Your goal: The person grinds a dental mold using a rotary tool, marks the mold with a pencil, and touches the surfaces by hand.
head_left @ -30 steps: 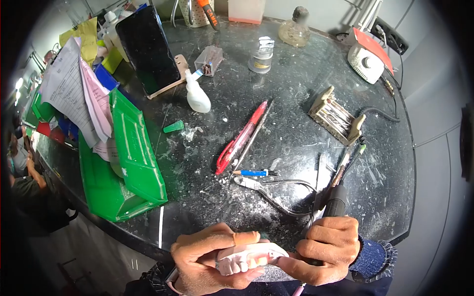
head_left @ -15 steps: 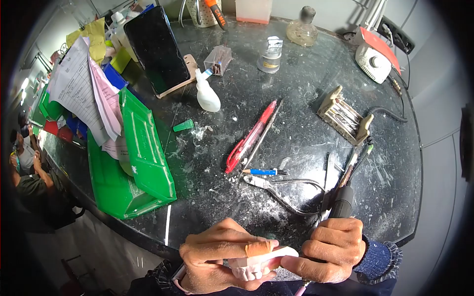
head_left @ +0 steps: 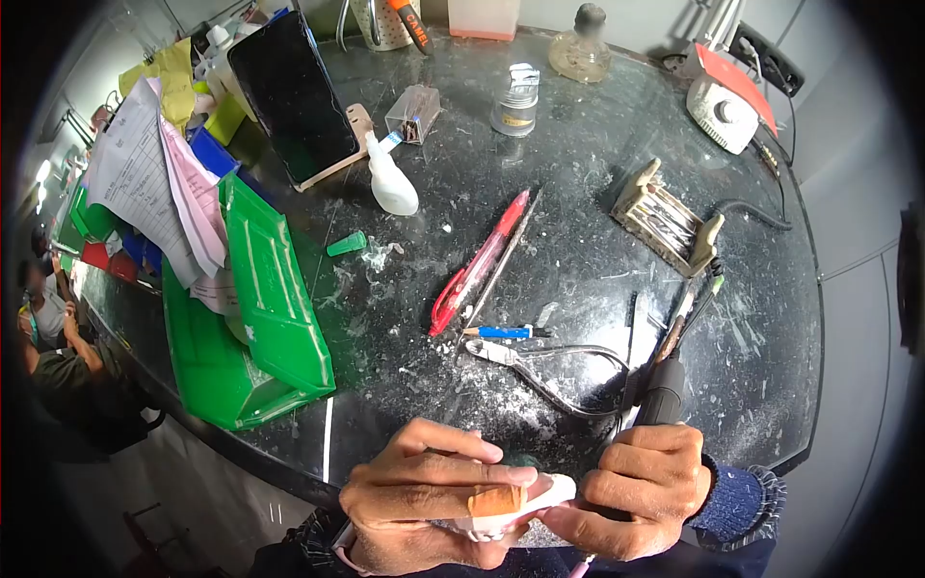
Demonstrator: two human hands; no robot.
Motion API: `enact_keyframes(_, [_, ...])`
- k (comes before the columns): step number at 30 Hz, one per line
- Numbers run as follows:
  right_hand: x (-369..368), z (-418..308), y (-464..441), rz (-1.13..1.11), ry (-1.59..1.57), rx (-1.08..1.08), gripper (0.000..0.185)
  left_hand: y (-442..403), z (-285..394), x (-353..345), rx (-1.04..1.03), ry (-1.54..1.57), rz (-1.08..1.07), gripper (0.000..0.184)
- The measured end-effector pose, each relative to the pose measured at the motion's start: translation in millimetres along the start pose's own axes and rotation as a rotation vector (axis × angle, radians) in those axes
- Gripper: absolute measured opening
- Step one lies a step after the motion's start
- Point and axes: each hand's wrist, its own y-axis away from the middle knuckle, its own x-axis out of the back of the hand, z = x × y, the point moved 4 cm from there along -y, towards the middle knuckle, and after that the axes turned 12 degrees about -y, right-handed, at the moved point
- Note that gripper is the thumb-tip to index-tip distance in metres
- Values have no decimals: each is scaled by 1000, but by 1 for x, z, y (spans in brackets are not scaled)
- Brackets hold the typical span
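My left hand [head_left: 409, 496] is closed around a white plaster dental cast [head_left: 551, 493], its teeth pointing down and mostly hidden by my fingers. An orange-brown band [head_left: 497, 500] shows at one of the left fingers. My right hand [head_left: 641, 491] is curled around a slim tool with a pink end [head_left: 581, 567] poking out below, and its thumb is at the cast's right edge. The tool's working part is hidden. Just above the right knuckles is a thick black handle [head_left: 663, 395]; whether the hand touches it is unclear.
On the dusty black table are pliers [head_left: 554, 371], a blue pencil stub [head_left: 503, 332], a red pen [head_left: 482, 265], a white squeeze bottle [head_left: 393, 183] and a tool rest [head_left: 665, 222]. A green bin [head_left: 279, 299] with papers stands left, a phone [head_left: 294, 101] behind it. People are far left.
The cast has tilted so its teeth turn down and away from view. My left fingers have lifted and spread across its top. The view has shifted slightly.
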Motion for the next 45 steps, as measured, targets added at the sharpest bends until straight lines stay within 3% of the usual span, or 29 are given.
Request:
enact_keyframes(8, [3, -1, -4, -34, -11, -52, 16, 1, -1, -2, 29, 76, 12, 18])
enact_keyframes(11, [1, 0, 0, 48, -25, -23, 18, 3, -3, -2, 72, 188, -6, 21])
enact_keyframes(17, [7, 1, -4, 57, 11, -9, 47, 3, -5, 0, 50, 144, -39, 26])
enact_keyframes(23, [31, 1, -4, 37, 57, -252, 68, 3, -3, 1, 71, 221, -1, 25])
enact_keyframes(25, [47, -1, -12, -25, 90, -376, 59, 3, -2, 1, 111, 239, -32, 26])
enact_keyframes(28, [65, 5, -12, 445, 109, -354, 26, 11, -2, 2, 321, 449, -87, 32])
enact_keyframes(29, [70, 12, -5, 618, 164, -314, 23, 13, -3, 5, 369, 480, -114, 35])
enact_keyframes(30, [84, 19, -7, 620, 313, -319, 35, 14, -2, 9, 421, 503, -141, 37])
enact_keyframes(31, [96, 24, -7, 585, 365, -510, 41, 15, 1, 12, 474, 536, -20, 35])
enact_keyframes(32, [107, 35, -13, 403, 543, -534, 37, 13, -5, 12, 531, 380, -42, 30])
enact_keyframes(34, [110, 58, -24, 326, 668, -584, 29, 6, 0, 19, 635, 333, -45, 26])
enact_keyframes(37, [111, 108, -19, 119, 684, -616, 24, -9, -5, 28, 242, 164, -174, 26])
enact_keyframes(41, [96, 145, -25, -51, 772, -542, 23, -22, 7, 35, 185, 139, -220, 24])
enact_keyframes(45, [83, 147, -33, -84, 762, -545, 20, -31, 12, 42, 88, 148, -269, 19])
